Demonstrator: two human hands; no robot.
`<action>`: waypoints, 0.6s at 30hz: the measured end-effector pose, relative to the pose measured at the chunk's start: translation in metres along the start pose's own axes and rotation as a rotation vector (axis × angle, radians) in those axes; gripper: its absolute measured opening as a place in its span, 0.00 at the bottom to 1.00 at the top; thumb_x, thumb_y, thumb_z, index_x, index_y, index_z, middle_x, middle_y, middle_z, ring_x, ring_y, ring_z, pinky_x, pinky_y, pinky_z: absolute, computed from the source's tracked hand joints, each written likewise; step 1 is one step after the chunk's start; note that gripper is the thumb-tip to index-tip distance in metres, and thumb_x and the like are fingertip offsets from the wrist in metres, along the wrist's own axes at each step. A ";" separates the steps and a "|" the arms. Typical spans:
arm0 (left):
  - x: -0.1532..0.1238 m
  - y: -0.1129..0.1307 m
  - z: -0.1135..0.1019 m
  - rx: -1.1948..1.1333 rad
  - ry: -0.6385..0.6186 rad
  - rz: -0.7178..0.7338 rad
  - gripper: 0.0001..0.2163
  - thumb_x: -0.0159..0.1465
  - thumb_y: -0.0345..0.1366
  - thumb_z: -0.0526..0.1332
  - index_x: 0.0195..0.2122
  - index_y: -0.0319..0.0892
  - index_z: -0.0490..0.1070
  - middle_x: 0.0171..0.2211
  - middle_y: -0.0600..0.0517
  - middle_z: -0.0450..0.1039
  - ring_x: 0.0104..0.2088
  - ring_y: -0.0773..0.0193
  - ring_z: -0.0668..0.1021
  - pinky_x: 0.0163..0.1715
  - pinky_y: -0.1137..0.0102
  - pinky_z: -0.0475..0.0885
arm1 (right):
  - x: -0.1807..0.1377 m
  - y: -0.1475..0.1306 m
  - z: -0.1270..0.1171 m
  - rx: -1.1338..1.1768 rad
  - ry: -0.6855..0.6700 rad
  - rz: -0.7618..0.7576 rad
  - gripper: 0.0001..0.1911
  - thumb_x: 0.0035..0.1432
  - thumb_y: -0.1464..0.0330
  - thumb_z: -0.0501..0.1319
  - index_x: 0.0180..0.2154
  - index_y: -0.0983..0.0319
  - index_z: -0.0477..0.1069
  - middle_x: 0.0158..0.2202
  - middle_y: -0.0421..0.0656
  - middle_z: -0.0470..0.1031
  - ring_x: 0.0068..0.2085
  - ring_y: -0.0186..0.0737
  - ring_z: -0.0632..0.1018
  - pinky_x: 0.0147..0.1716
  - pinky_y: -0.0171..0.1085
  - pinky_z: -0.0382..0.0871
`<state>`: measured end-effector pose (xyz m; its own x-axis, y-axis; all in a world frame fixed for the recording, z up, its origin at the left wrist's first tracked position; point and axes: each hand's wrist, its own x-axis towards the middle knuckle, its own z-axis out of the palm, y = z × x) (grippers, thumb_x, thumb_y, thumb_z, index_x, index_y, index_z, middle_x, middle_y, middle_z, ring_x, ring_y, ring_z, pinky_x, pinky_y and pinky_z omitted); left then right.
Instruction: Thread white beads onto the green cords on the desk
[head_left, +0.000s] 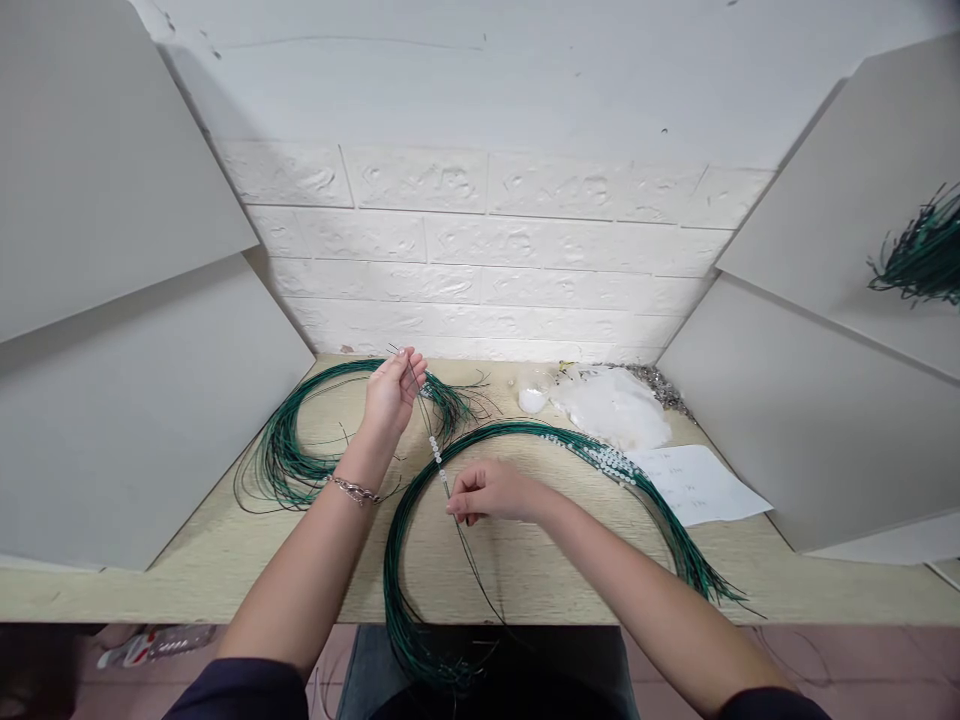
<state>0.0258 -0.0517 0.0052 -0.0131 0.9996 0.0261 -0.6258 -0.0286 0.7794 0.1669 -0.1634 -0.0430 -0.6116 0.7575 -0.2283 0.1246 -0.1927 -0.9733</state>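
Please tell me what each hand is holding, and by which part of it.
Both hold one thin dark wire threaded with pale beads: the left hand near its upper end, the right hand just below the beads.

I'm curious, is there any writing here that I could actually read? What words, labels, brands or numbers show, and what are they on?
Sheet of white paper: short lines of small marks, too small to read.
Plastic bottle: a red and white label, too blurred to read.
No other words, brands or numbers can be read.
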 end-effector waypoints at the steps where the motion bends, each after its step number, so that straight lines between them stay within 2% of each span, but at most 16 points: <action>1: 0.000 0.000 0.000 0.002 0.002 -0.003 0.03 0.56 0.30 0.58 0.31 0.36 0.69 0.27 0.51 0.72 0.26 0.72 0.74 0.26 0.79 0.69 | -0.001 -0.001 -0.001 -0.012 0.007 -0.002 0.13 0.42 0.62 0.64 0.22 0.66 0.67 0.20 0.37 0.69 0.21 0.25 0.68 0.21 0.27 0.60; 4: 0.000 0.000 0.001 0.006 -0.005 -0.019 0.03 0.56 0.30 0.58 0.31 0.36 0.69 0.26 0.51 0.72 0.25 0.72 0.74 0.26 0.79 0.69 | -0.005 -0.003 -0.005 -0.040 -0.007 0.008 0.10 0.44 0.64 0.62 0.22 0.66 0.67 0.20 0.37 0.68 0.21 0.26 0.69 0.22 0.27 0.61; 11: -0.004 -0.002 0.004 0.025 0.022 -0.094 0.04 0.57 0.31 0.57 0.31 0.36 0.68 0.27 0.50 0.72 0.26 0.72 0.75 0.26 0.78 0.68 | -0.014 -0.009 -0.016 -0.106 -0.167 0.099 0.09 0.44 0.66 0.62 0.22 0.66 0.66 0.20 0.37 0.69 0.23 0.27 0.69 0.23 0.28 0.62; 14: -0.004 -0.004 0.004 0.017 0.042 -0.126 0.04 0.57 0.30 0.56 0.31 0.36 0.68 0.28 0.50 0.72 0.27 0.71 0.75 0.26 0.77 0.69 | -0.013 -0.009 -0.010 0.004 -0.112 0.114 0.11 0.41 0.65 0.64 0.27 0.65 0.67 0.23 0.38 0.71 0.24 0.28 0.71 0.25 0.28 0.63; 18: -0.003 -0.005 0.003 -0.016 0.048 -0.139 0.03 0.58 0.29 0.55 0.30 0.37 0.67 0.29 0.50 0.72 0.27 0.71 0.75 0.27 0.77 0.69 | -0.006 -0.008 0.003 0.333 0.035 0.103 0.17 0.42 0.61 0.64 0.32 0.64 0.65 0.24 0.39 0.70 0.25 0.29 0.72 0.29 0.32 0.65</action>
<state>0.0314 -0.0548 0.0026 0.0378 0.9930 -0.1119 -0.6365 0.1102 0.7634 0.1671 -0.1684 -0.0338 -0.5809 0.7437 -0.3309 -0.0813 -0.4575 -0.8855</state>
